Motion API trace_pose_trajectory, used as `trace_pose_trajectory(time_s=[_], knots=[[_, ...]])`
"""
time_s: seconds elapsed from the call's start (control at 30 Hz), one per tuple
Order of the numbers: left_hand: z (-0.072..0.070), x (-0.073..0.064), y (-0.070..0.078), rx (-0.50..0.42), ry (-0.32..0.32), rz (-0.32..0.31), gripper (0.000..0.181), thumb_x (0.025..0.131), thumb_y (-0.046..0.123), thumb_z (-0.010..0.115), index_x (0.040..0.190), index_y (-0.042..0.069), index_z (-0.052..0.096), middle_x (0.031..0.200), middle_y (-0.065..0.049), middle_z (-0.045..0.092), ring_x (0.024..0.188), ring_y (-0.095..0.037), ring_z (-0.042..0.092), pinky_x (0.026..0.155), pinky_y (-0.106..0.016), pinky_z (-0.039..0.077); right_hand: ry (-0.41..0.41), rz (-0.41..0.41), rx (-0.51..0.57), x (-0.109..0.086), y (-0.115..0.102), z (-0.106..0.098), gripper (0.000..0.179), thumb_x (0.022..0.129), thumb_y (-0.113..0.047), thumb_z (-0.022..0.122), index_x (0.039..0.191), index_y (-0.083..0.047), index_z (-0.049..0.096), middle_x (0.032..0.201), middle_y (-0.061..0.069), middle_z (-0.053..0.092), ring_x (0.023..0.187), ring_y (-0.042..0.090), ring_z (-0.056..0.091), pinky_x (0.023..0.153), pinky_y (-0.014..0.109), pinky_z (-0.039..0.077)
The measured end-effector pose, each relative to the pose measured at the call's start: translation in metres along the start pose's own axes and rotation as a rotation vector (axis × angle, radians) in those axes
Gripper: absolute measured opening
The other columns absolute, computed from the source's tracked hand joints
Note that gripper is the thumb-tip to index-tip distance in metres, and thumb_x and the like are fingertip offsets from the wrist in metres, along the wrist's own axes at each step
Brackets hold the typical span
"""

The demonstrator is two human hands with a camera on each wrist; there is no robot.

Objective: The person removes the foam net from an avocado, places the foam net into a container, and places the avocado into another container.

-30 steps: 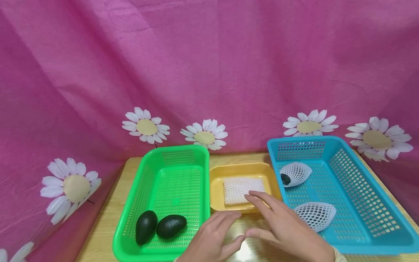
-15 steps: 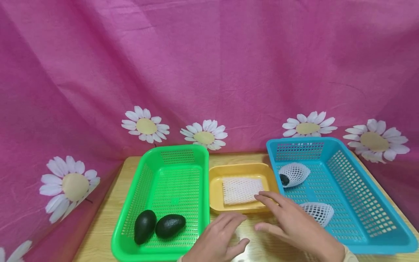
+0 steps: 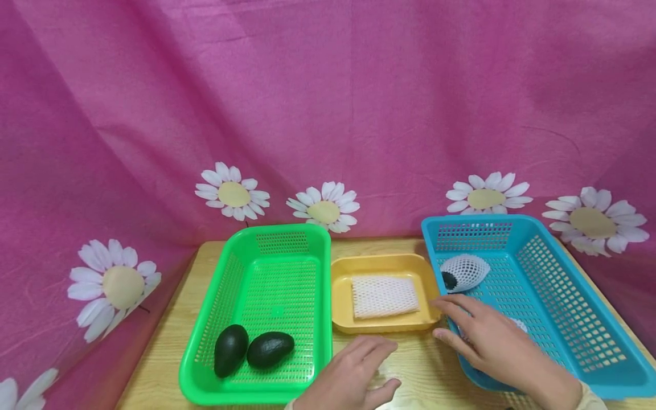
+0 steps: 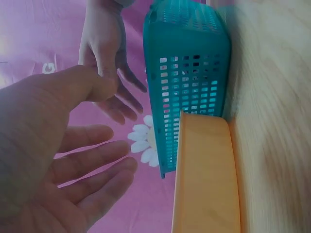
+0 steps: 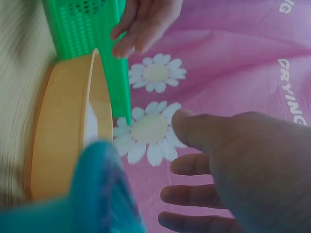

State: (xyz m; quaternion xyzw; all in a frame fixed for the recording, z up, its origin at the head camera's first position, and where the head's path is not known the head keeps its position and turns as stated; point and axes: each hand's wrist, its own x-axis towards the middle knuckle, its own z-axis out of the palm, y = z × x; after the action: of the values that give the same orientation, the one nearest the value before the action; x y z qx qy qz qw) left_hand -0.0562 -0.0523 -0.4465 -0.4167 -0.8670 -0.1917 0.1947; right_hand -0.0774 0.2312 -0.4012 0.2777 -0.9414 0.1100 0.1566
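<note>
Hands (image 3: pixel 352 373) (image 3: pixel 494 341) wider apart, netted avocado (image 3: pixel 467 272) crosswise, tip right

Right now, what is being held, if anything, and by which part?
Nothing is held: the left hand is above the table, the right hand across the blue basket's left rim, both empty.
</note>
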Motion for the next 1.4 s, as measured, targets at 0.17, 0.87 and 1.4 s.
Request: trace_pose_trajectory(time_s=[0.17, 0.87, 1.4], knots=[[0.003, 0.001, 0.003, 0.004, -0.038, 0.026, 0.051, 0.092, 0.043, 0.074, 0.133, 0.014, 0.063, 0.127, 0.005, 0.070, 0.119, -0.008, 0.065, 0.101, -0.018, 0.053, 0.021, -0.017, -0.015, -0.006, 0.016, -0.002, 0.042, 0.090, -0.029, 0.079, 0.128, -0.013, 0.070, 0.117, 0.000, 0.072, 0.097, 0.017, 0.073, 0.076, 0.037, 0.062], [0.016, 0.002, 0.012, -0.003, -0.142, 0.067, 0.045, 0.098, 0.041, 0.067, 0.133, 0.015, 0.062, 0.127, 0.007, 0.069, 0.119, -0.007, 0.065, 0.103, -0.015, 0.050, -0.182, 0.145, -0.017, -0.025, 0.055, -0.006, 0.050, 0.084, -0.031, 0.084, 0.128, -0.011, 0.070, 0.120, 0.007, 0.072, 0.102, 0.025, 0.072, 0.080, 0.047, 0.062], [0.019, 0.001, 0.013, -0.037, -0.196, 0.034, 0.043, 0.101, 0.039, 0.063, 0.136, 0.014, 0.061, 0.127, 0.006, 0.069, 0.120, -0.007, 0.064, 0.103, -0.016, 0.050, -0.427, 0.233, 0.054, -0.033, 0.089, 0.004, 0.068, 0.073, -0.040, 0.091, 0.129, -0.010, 0.068, 0.124, 0.012, 0.067, 0.109, 0.031, 0.068, 0.080, 0.049, 0.060]])
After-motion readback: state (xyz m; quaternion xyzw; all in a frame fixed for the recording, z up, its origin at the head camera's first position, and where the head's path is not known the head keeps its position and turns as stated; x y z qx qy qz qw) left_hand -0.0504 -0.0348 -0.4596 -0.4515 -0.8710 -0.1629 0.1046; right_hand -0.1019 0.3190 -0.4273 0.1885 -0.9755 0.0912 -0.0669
